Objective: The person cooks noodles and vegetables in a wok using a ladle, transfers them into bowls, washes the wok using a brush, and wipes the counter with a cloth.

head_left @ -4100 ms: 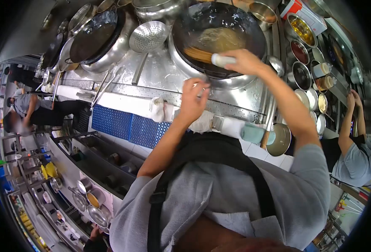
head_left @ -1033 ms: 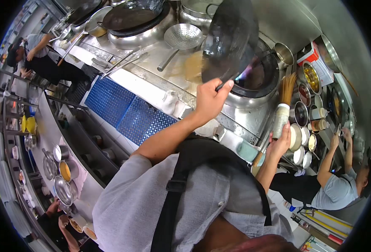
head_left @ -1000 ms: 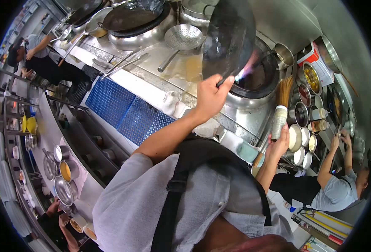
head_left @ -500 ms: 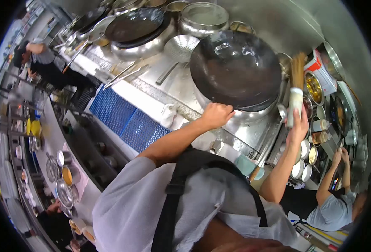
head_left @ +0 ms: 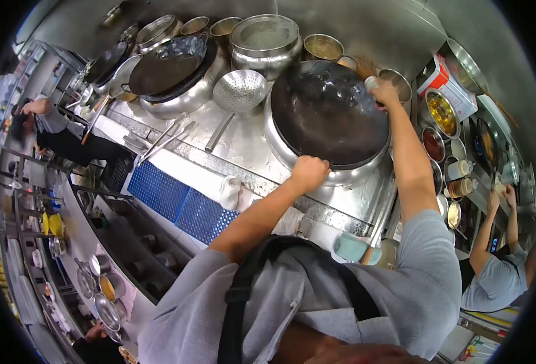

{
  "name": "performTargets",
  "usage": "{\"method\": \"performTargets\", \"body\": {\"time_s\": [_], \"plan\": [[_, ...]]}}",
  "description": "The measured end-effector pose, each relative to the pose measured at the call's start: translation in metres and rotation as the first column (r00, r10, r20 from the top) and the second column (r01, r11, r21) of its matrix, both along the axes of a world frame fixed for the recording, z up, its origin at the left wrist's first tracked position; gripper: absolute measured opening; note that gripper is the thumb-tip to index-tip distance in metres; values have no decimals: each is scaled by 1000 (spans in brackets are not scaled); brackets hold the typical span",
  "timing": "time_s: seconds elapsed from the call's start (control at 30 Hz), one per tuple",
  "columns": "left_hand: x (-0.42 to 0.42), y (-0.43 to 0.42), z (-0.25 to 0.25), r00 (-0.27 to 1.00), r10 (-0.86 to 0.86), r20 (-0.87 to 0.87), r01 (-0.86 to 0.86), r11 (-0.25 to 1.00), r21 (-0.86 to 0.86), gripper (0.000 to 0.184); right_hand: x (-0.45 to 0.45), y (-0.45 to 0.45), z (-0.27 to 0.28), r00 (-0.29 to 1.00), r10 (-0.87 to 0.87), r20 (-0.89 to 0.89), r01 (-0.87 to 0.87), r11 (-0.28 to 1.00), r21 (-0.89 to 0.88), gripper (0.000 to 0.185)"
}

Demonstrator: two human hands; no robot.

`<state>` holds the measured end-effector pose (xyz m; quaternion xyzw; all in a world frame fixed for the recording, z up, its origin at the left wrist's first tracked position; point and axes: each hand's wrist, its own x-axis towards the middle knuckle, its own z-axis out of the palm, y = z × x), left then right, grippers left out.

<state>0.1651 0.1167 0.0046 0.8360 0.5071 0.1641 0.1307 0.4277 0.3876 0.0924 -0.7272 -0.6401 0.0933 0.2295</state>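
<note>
A large black wok (head_left: 332,118) rests on the round steel burner ring, its inside dark and shiny. My left hand (head_left: 310,173) is closed at the wok's near rim, where its handle is. Over the far right rim my right hand (head_left: 384,92) grips the pale handle of a bamboo brush (head_left: 365,68), whose bristles are blurred and point away beyond the rim. A perforated ladle (head_left: 240,91) lies on the steel counter left of the wok, its handle toward me.
Another wok (head_left: 165,70) sits at the left, and a lidded pot (head_left: 265,39) stands behind. Sauce containers (head_left: 442,112) and squeeze bottles (head_left: 460,169) line the right side. A co-worker (head_left: 495,273) is at the right; another person (head_left: 61,130) is at the far left.
The wok, earlier tipped up beside the flame, now lies on the burner. My right hand has carried the brush from the right side to the wok's far rim. My left hand keeps its hold.
</note>
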Motion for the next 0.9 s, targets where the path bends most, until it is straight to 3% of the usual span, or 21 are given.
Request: {"method": "performTargets", "body": {"time_s": [0.07, 0.13, 0.2, 0.23, 0.27, 0.3, 0.33, 0.37, 0.4, 0.43, 0.47, 0.53, 0.57, 0.6, 0.63, 0.67, 0.7, 0.73, 0.83, 0.87, 0.9], "plan": [[-1, 0, 4, 1000, 11, -1, -11, 1000, 0, 30, -25, -32, 43, 973, -72, -220, 59, 996, -64, 66], [2, 1, 7, 999, 22, 26, -21, 1000, -10, 30, -42, -12, -6, 995, -96, 5, 94, 977, 190, 58], [6, 0, 5, 999, 21, 45, -21, 1000, -22, 31, -72, -13, -67, 959, -20, 283, -2, 997, 77, 47], [8, -1, 3, 998, 24, 55, -23, 999, -27, 30, -101, -48, -76, 933, 154, 325, -150, 988, -36, 45], [7, 0, 2, 998, 27, 61, -25, 999, -29, 30, -121, -75, -65, 921, 310, 235, -247, 933, -263, 47], [7, 3, -1, 997, 21, 76, -20, 1000, -10, 30, -124, -97, -84, 854, 508, 114, -480, 854, -202, 53], [7, 1, -5, 996, 16, 91, -16, 1000, 0, 30, -126, -139, -62, 812, 568, -134, -583, 786, -204, 63], [7, 3, -7, 995, 8, 102, -9, 1000, 16, 30, -106, -151, -78, 662, 686, -302, -731, 680, -58, 68], [6, 4, -4, 994, 3, 111, -8, 999, 48, 30, -67, -149, -73, 624, 742, -246, -779, 613, -129, 84], [4, 1, 0, 994, -9, 112, 2, 998, 66, 30, -28, -136, -54, 663, 748, 19, -726, 650, -227, 79], [4, 0, 1, 990, -2, 138, 3, 1000, -7, 30, -6, -119, -17, 749, 631, 203, -535, 756, -378, 74], [3, -3, -1, 978, -2, 208, -11, 998, 61, 30, 48, -55, -6, 848, 248, 467, -218, 969, -119, 57], [6, -5, -2, 968, 2, 249, -26, 995, 93, 30, 38, -41, -10, 913, 154, 378, -257, 936, 239, 51], [7, -5, -2, 971, 6, 240, -29, 995, 91, 28, -4, -56, 11, 951, 12, 310, -91, 966, 241, 47], [8, -7, -2, 970, -15, 244, -5, 997, 82, 27, -14, -29, -40, 957, -1, 290, -76, 964, 254, 49], [7, -7, -3, 968, -31, 250, 12, 997, 77, 27, -48, -33, -54, 953, 90, 289, -104, 994, 33, 41], [4, -4, -3, 967, -44, 250, 25, 997, 79, 26, -110, -75, -76, 896, 384, 224, -376, 923, -78, 47], [3, -3, -5, 968, -55, 245, 32, 995, 100, 24, -139, -116, -47, 885, 302, -353, -437, 800, -410, 61], [1, -4, -10, 963, -72, 259, 34, 989, 146, 25, -77, -137, -98, 669, 710, -221, -722, 691, 36, 73], [1, -4, -10, 963, -70, 262, 34, 990, 139, 25, -26, -116, -102, 770, 633, 79, -636, 771, 19, 68], [0, -4, -6, 966, -70, 251, 43, 993, 110, 25, -5, -90, -55, 844, 392, 365, -222, 876, -428, 53]]}}
